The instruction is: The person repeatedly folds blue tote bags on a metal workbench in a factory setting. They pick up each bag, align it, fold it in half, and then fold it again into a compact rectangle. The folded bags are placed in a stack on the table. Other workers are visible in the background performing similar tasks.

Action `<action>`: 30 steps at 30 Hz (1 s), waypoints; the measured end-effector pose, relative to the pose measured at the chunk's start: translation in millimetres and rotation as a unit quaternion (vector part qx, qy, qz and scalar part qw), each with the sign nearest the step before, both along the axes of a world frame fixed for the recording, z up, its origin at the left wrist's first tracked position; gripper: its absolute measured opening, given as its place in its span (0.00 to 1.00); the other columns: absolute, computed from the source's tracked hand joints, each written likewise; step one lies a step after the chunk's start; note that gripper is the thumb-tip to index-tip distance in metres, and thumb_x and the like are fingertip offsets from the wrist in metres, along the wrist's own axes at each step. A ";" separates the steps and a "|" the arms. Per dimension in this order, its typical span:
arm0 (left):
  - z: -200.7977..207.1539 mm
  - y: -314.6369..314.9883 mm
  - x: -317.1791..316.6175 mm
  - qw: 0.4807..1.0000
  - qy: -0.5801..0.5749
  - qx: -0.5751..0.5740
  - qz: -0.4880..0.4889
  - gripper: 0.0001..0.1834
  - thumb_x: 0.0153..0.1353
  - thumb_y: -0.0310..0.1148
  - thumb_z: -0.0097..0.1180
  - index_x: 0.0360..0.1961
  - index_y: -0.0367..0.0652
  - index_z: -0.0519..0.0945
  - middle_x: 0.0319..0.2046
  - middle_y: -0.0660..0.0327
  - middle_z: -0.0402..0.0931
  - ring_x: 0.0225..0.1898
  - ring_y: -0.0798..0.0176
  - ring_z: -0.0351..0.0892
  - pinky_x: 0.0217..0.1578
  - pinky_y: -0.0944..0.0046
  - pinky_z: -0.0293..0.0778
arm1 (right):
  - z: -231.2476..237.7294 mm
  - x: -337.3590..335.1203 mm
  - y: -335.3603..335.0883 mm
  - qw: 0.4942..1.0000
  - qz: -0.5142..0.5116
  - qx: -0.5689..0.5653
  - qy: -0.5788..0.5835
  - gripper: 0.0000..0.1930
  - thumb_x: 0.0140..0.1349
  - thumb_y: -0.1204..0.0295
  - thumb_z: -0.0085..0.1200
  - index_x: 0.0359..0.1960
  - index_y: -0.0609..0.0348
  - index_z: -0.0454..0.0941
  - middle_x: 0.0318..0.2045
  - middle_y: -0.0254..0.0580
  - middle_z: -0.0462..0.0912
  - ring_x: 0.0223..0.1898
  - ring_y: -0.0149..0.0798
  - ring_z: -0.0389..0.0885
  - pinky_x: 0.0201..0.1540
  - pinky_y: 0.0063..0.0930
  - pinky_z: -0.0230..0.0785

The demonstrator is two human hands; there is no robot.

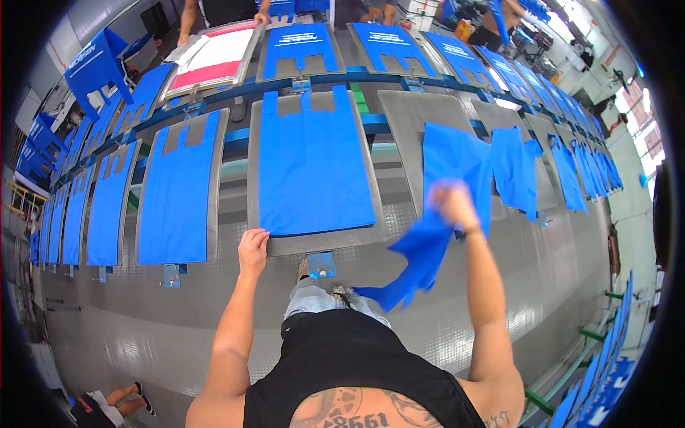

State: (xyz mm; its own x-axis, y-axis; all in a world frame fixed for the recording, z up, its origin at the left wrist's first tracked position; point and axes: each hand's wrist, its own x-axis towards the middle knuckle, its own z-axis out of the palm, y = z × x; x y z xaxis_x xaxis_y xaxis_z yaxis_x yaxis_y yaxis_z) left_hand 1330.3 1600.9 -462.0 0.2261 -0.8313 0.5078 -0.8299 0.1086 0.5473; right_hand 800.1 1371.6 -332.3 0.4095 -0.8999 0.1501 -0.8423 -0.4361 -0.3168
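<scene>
Your left hand [252, 250] lies flat and open, touching the corner of the blue bag [312, 165] spread on the grey board [317, 242]. Your right hand [451, 205] grips another blue bag [417, 260], which hangs just below it

the right hand [451, 205] is motion-blurred, so its grip on the blue bag [421, 257] cannot be read. beyond that bag, the far bags [596, 160] shrink too small to separate, and the picture's top edge cuts off a person [214, 8].
</scene>
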 end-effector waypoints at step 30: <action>5.6 -1.2 3.5 0.999 -0.033 0.018 -0.019 0.06 0.59 0.25 0.68 0.38 0.41 0.87 0.41 0.59 0.85 0.47 0.53 0.83 0.50 0.54 0.79 | -121.1 143.5 68.4 0.957 0.219 -0.126 -0.141 0.08 0.58 0.77 0.67 0.39 0.58 0.84 0.45 0.39 0.84 0.53 0.48 0.80 0.56 0.41 0.77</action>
